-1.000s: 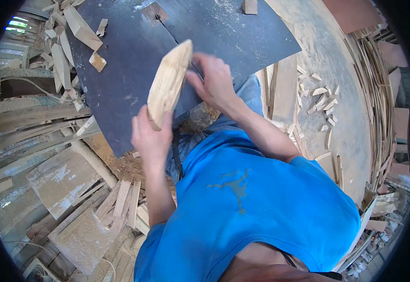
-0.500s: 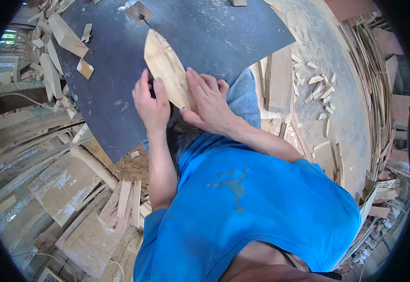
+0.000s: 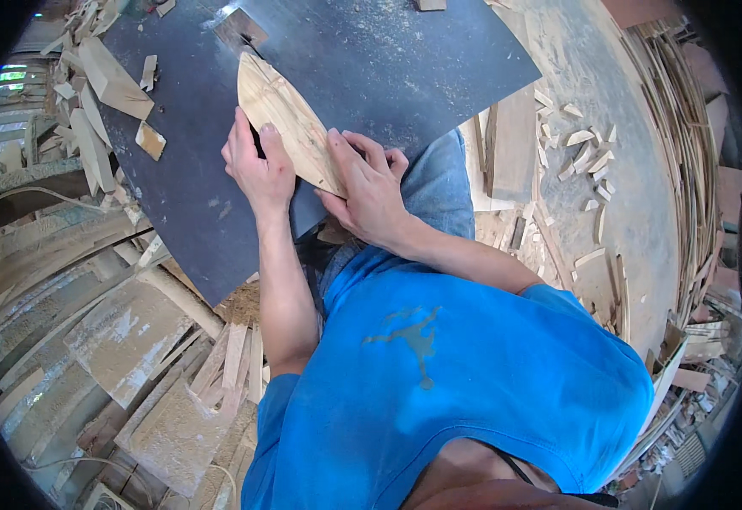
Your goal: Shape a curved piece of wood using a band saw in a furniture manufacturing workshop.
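A pale wooden piece [image 3: 290, 123], pointed like a leaf, lies across the dark flat machine table [image 3: 192, 195]. Its far tip reaches the square insert plate [image 3: 241, 28], where a thin dark line meets the wood. My left hand [image 3: 260, 166] grips the piece along its left edge, thumb on top. Holding the near right edge is my right hand [image 3: 369, 183], with its thumb by the near end. The undersides of the fingers are partly hidden.
Wooden blocks [image 3: 114, 78] and offcuts pile up at the table's left edge. Beyond its right edge lie a thick board [image 3: 511, 149] and several small curved offcuts [image 3: 588, 161]. Long thin strips [image 3: 668, 153] stack at far right. Dusty boards [image 3: 129, 336] lie lower left.
The far end of the wooden piece has swung left relative to the insert plate, with both hands moving along. The view has shifted slightly.
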Tool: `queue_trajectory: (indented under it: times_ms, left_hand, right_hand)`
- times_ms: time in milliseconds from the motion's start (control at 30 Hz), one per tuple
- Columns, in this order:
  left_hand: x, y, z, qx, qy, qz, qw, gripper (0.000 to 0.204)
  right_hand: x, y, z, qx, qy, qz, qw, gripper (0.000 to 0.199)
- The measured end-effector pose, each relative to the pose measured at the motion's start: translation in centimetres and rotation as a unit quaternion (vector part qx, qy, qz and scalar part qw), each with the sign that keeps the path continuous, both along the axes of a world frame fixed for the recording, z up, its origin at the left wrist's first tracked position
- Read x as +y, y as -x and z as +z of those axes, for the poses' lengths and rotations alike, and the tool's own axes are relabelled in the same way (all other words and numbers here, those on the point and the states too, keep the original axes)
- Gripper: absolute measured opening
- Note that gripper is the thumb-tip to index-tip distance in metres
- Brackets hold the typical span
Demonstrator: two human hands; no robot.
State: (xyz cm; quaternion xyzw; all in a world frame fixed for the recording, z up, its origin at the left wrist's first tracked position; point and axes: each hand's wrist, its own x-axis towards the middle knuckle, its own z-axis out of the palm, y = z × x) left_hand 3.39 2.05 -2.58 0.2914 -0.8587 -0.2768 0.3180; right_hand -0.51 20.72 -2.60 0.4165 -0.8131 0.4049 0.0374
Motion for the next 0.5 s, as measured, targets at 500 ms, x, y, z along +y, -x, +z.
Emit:
queue_trajectory:
  times_ms: [500]
  left_hand:
    - [-2.2, 2.0, 0.2, -0.027, -0.037, 0.005, 0.999, 0.059]
  right_hand:
    - [-2.7, 1.4, 0.4, -0.011, 0.01, -0.028, 0.999, 0.09]
